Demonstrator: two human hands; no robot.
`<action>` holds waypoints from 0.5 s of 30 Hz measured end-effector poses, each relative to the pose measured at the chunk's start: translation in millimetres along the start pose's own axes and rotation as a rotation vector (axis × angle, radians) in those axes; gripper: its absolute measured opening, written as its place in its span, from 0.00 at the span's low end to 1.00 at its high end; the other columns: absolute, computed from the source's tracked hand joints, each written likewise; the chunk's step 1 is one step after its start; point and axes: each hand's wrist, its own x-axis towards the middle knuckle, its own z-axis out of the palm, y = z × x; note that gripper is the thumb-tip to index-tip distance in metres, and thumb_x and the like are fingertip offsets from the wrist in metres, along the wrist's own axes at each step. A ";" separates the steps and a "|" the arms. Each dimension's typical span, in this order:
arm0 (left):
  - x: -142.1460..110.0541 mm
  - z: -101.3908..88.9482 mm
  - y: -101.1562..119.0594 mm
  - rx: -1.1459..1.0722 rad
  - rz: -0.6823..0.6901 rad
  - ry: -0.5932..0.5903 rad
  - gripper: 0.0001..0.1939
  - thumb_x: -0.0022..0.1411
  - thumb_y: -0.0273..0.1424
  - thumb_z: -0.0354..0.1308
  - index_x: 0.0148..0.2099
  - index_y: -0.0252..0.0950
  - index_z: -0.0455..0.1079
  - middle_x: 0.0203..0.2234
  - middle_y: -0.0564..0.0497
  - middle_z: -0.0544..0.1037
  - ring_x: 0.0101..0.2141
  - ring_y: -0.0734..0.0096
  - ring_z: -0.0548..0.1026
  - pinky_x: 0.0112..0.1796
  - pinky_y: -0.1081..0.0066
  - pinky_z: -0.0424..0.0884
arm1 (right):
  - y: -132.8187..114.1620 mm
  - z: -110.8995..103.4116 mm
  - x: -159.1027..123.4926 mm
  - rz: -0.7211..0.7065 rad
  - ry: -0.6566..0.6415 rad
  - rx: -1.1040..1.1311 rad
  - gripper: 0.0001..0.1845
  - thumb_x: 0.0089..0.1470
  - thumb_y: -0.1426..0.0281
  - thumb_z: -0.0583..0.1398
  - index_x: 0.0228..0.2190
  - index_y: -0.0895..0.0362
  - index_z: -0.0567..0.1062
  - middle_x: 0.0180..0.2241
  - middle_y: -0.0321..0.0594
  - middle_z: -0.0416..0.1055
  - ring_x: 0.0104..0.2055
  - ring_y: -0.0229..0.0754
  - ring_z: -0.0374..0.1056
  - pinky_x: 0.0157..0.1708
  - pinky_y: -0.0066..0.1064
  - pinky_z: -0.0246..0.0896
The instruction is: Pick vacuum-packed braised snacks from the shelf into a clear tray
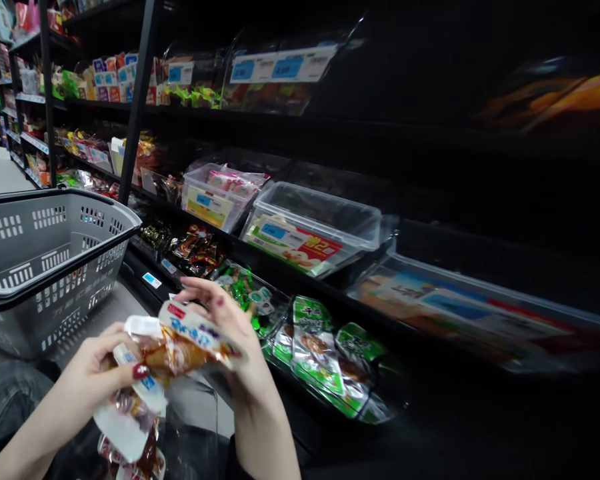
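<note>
My left hand (97, 367) pinches several small snack packets, thumb on top. One white-edged packet (140, 393) hangs down below the thumb. Another snack packet (193, 340), white with blue lettering and brown contents in a clear window, spans both hands. My right hand (230, 320) supports that one from behind, its fingers partly curled and its thumb hidden. Beneath my hands, more red-and-white packets (155, 460) lie near a clear plastic edge (215, 407), partly covered by my left hand and blurred.
A grey shopping basket (85, 293) stands at the left. Black shelves (280, 120) run along the right, bearing clear plastic bins (325, 207). Green snack packets (315, 347) and dark-wrapped sweets (197, 247) fill the lowest row. The right side is dark and blurred.
</note>
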 end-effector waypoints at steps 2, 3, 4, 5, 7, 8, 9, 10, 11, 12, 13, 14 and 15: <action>0.7 -1.0 0.2 0.137 0.055 0.174 0.07 0.53 0.34 0.61 0.26 0.37 0.72 0.40 0.50 0.70 0.45 0.62 0.69 0.45 0.71 0.63 | -3.0 -1.4 -0.2 -0.014 0.010 -0.029 0.27 0.53 0.46 0.54 0.41 0.53 0.76 0.32 0.40 0.73 0.34 0.40 0.69 0.33 0.28 0.65; 0.9 -1.6 0.5 0.187 0.074 0.223 0.07 0.54 0.34 0.60 0.27 0.37 0.72 0.40 0.50 0.69 0.45 0.61 0.69 0.46 0.71 0.63 | -3.8 -1.3 -0.3 -0.021 -0.005 -0.069 0.27 0.50 0.46 0.56 0.38 0.54 0.77 0.31 0.39 0.73 0.33 0.41 0.69 0.33 0.29 0.64; 0.9 -2.0 0.9 0.208 0.084 0.252 0.08 0.54 0.35 0.60 0.27 0.37 0.72 0.41 0.50 0.69 0.45 0.61 0.69 0.47 0.70 0.62 | -4.2 -0.4 -0.2 -0.020 -0.012 -0.119 0.24 0.49 0.48 0.60 0.35 0.55 0.77 0.29 0.38 0.73 0.32 0.41 0.69 0.32 0.29 0.64; 1.0 -2.0 1.3 0.203 0.085 0.259 0.08 0.54 0.35 0.60 0.27 0.37 0.73 0.42 0.50 0.69 0.45 0.61 0.70 0.47 0.69 0.63 | -4.2 1.2 0.1 -0.010 -0.002 -0.166 0.20 0.48 0.52 0.63 0.31 0.56 0.77 0.26 0.38 0.73 0.30 0.40 0.68 0.32 0.29 0.65; 0.9 -1.3 2.3 0.176 0.076 0.253 0.08 0.53 0.36 0.59 0.28 0.37 0.74 0.43 0.49 0.69 0.42 0.61 0.71 0.45 0.68 0.65 | -2.4 5.4 1.6 0.026 0.075 -0.202 0.13 0.48 0.60 0.64 0.23 0.57 0.74 0.21 0.35 0.71 0.25 0.38 0.67 0.28 0.28 0.64; 1.0 -0.8 2.7 0.166 0.075 0.244 0.08 0.53 0.36 0.60 0.28 0.37 0.75 0.43 0.49 0.70 0.42 0.61 0.71 0.45 0.68 0.66 | -0.6 7.2 2.8 0.050 0.119 -0.185 0.14 0.49 0.62 0.64 0.20 0.57 0.73 0.19 0.34 0.70 0.22 0.37 0.66 0.26 0.28 0.64; 1.1 -0.5 2.9 0.159 0.075 0.225 0.09 0.53 0.37 0.60 0.30 0.38 0.76 0.43 0.49 0.70 0.42 0.61 0.71 0.45 0.68 0.67 | 1.8 8.3 4.3 0.075 0.151 -0.153 0.14 0.49 0.62 0.63 0.19 0.57 0.71 0.17 0.34 0.69 0.20 0.37 0.65 0.24 0.28 0.63; 1.5 -0.5 2.8 0.151 0.078 0.193 0.10 0.54 0.39 0.60 0.31 0.38 0.77 0.43 0.48 0.71 0.42 0.60 0.71 0.45 0.68 0.67 | 4.6 8.5 5.9 0.109 0.172 -0.119 0.14 0.48 0.62 0.64 0.18 0.57 0.71 0.16 0.33 0.68 0.19 0.36 0.64 0.21 0.28 0.61; 2.0 -1.0 2.6 0.141 0.087 0.159 0.11 0.55 0.40 0.59 0.33 0.39 0.77 0.44 0.47 0.71 0.44 0.59 0.70 0.47 0.67 0.67 | 7.4 7.9 7.7 0.148 0.184 -0.088 0.14 0.46 0.62 0.64 0.18 0.57 0.71 0.15 0.33 0.68 0.17 0.36 0.63 0.19 0.27 0.60; 2.6 -1.9 2.0 0.132 0.099 0.120 0.13 0.56 0.42 0.58 0.35 0.40 0.78 0.45 0.47 0.71 0.46 0.58 0.69 0.48 0.67 0.66 | 10.2 6.6 9.5 0.184 0.190 -0.063 0.13 0.45 0.62 0.64 0.19 0.58 0.71 0.15 0.33 0.68 0.17 0.36 0.62 0.18 0.27 0.59; 3.3 -3.1 1.4 0.126 0.108 0.085 0.14 0.56 0.43 0.57 0.37 0.41 0.78 0.46 0.46 0.71 0.48 0.58 0.68 0.49 0.66 0.65 | 12.4 5.0 11.1 0.211 0.188 -0.047 0.13 0.44 0.62 0.65 0.19 0.58 0.71 0.14 0.33 0.68 0.16 0.35 0.62 0.18 0.27 0.58; 4.0 -4.5 0.7 0.126 0.113 0.060 0.16 0.57 0.44 0.57 0.40 0.41 0.78 0.48 0.46 0.71 0.49 0.57 0.67 0.50 0.65 0.65 | 14.0 3.3 12.4 0.226 0.183 -0.038 0.13 0.44 0.62 0.65 0.19 0.58 0.71 0.14 0.33 0.68 0.16 0.35 0.62 0.18 0.27 0.58; 4.5 -5.8 0.1 0.132 0.115 0.047 0.16 0.56 0.45 0.58 0.41 0.42 0.78 0.49 0.46 0.70 0.50 0.56 0.67 0.51 0.65 0.64 | 14.5 2.1 13.2 0.222 0.182 -0.034 0.13 0.44 0.62 0.65 0.19 0.58 0.71 0.14 0.33 0.68 0.16 0.35 0.61 0.18 0.27 0.58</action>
